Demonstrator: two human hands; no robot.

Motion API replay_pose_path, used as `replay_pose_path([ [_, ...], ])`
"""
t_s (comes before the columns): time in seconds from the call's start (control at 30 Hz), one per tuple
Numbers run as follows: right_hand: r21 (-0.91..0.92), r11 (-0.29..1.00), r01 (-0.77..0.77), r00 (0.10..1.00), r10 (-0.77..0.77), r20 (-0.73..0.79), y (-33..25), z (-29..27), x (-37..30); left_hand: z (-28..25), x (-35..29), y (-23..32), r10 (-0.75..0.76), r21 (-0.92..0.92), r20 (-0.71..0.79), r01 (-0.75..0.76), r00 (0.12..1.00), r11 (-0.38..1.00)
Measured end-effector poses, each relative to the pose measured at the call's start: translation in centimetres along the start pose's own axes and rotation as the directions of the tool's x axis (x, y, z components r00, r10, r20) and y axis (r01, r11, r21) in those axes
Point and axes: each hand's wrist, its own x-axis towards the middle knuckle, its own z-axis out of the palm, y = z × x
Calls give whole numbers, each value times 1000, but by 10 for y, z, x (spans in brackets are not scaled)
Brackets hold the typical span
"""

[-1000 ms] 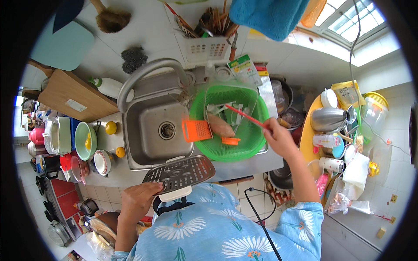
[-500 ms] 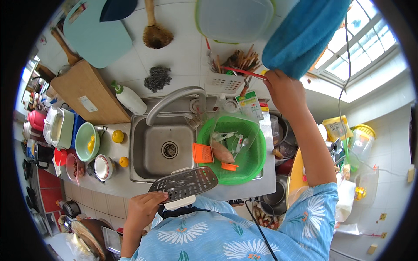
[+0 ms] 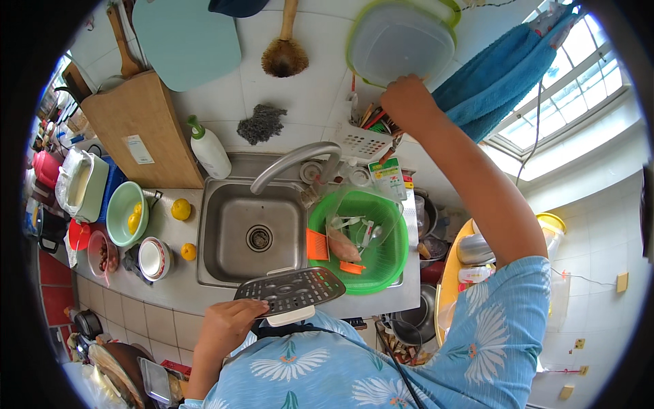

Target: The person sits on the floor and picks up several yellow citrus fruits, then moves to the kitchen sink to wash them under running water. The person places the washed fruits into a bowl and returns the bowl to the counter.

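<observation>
My left hand (image 3: pixel 228 322) grips the near edge of a metal grater (image 3: pixel 294 289), a dark perforated plate with pale ends, held level in front of my body. My right hand (image 3: pixel 409 102) is raised at the wall, fingers curled, beside a white perforated utensil holder (image 3: pixel 368 141) and just under a green-rimmed clear container (image 3: pixel 398 41). Whatever those fingers hold is hidden. In the holder stand several sticks and handles, one of them red. A green basket (image 3: pixel 402 252) beside the sink carries a pinkish root (image 3: pixel 343 245), orange plastic pieces (image 3: pixel 317 244) and white tools.
A steel sink (image 3: pixel 228 204) with a curved faucet (image 3: pixel 289 163) lies ahead. Left of it are a green bowl (image 3: pixel 122 235), white bowls (image 3: pixel 151 259), yellow fruits (image 3: pixel 180 209) and a wooden board (image 3: pixel 136 123). A blue towel (image 3: pixel 501 82) hangs at right.
My right hand has moved left, from the towel's lower end to above the utensil holder. The red stick at its fingers now lies among the holder's contents. My left hand keeps the grater; the view has shifted slightly.
</observation>
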Motion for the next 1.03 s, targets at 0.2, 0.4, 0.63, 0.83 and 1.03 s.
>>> replay_pose_path([
  [0.2,1,999,-33,989,33,143,23,18,5,-4,-12,-10,24,-15,-27,-24,999,1000],
  [0.4,55,998,-32,989,23,146,-8,21,12,-8,-24,-24,23,-24,-25,-24,999,999],
  [0.63,263,964,-37,996,16,82,-28,76,0,-11,-24,-26,24,-37,-34,-26,999,999],
  [0.83,91,989,114,986,-124,113,-26,75,-9,-8,-14,-20,56,-33,-25,-57,998,998],
  [1.03,182,969,-167,965,198,-169,-46,29,-41,-2,-14,-22,46,31,15,-46,999,998],
])
